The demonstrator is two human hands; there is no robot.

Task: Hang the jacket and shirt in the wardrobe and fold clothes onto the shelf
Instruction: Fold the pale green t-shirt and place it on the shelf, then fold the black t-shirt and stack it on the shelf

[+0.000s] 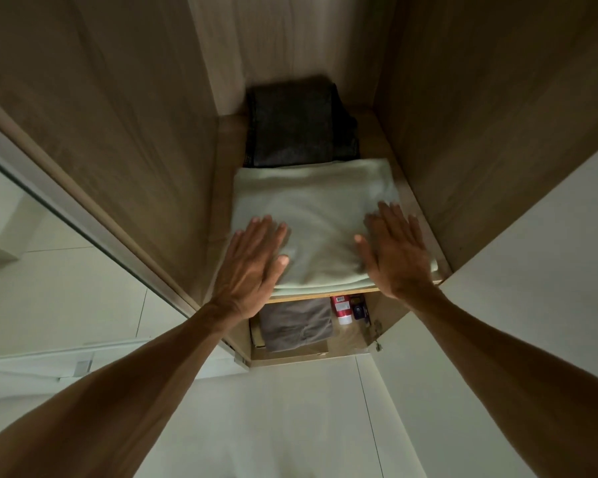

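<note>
Pressing left hand (252, 258) and right hand (397, 253) flat, grip released, on the folded pale-green garment (318, 205) at the shelf (311, 298) near edge, in front of dark folded jeans (294, 129); might drag its front fold off the lip if drawn back carelessly.

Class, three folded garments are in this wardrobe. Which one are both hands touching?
The pale green garment at the front of the shelf; left hand and right hand lie flat on it. The dark one sits behind, the brown one below.

Dim light falls on pale floor tiles (290, 426), with perhaps a mirrored door (49, 253) at left.
</note>
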